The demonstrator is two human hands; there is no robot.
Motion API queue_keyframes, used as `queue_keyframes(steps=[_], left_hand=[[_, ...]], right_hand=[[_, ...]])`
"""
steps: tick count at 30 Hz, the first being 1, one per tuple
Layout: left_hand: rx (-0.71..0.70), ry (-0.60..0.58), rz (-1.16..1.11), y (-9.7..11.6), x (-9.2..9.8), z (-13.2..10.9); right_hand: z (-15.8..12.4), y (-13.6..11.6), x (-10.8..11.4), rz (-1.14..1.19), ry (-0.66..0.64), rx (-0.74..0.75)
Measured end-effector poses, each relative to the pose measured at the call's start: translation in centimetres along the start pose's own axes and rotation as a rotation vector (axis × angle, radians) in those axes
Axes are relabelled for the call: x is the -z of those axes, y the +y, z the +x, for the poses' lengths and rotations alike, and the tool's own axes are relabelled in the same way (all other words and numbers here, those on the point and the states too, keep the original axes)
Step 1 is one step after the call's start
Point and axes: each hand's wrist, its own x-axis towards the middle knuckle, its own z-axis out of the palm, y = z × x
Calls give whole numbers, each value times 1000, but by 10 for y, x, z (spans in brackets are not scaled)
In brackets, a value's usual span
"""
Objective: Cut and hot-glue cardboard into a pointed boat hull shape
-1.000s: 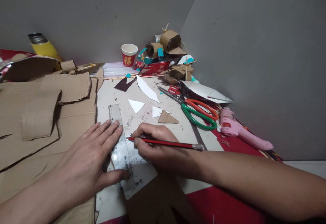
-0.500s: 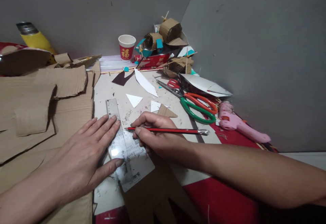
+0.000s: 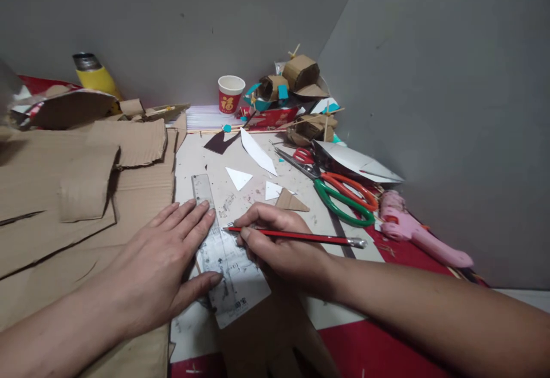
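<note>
My left hand (image 3: 172, 258) lies flat, fingers stretched out, pressing a clear plastic ruler (image 3: 201, 186) onto a piece of cardboard. A printed white label (image 3: 247, 289) covers part of that cardboard, and the ruler runs along it. In my right hand (image 3: 279, 243) is a red and black pencil (image 3: 301, 235), held nearly level, its tip close to the ruler's right edge. Whether the tip touches the surface I cannot tell. Below the label, bare brown cardboard (image 3: 262, 338) extends toward me, partly in shadow.
Corrugated cardboard sheets (image 3: 141, 212) cover the left side. On the right are green-and-orange-handled scissors (image 3: 344, 197) and a pink glue gun (image 3: 423, 235). White paper scraps (image 3: 258, 152) lie ahead. A paper cup (image 3: 231, 94) and cardboard models (image 3: 301, 74) stand at the back near the walls.
The whole view has shifted, so everything sits slightly lower and further right. Both hands keep their places on the ruler and pencil, the pencil tip still near the ruler's edge.
</note>
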Motion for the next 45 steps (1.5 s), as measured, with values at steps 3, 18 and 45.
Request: queue_keyframes(steps=[3, 18, 45], left_hand=[[1, -10, -14, 1, 1, -1], [5, 16, -41, 2, 0, -1], [-10, 85, -76, 1, -3, 1]], right_hand=[[0, 3, -1, -70, -19, 44], [2, -4, -4, -195, -22, 118], [-1, 0, -1, -203, -61, 48]])
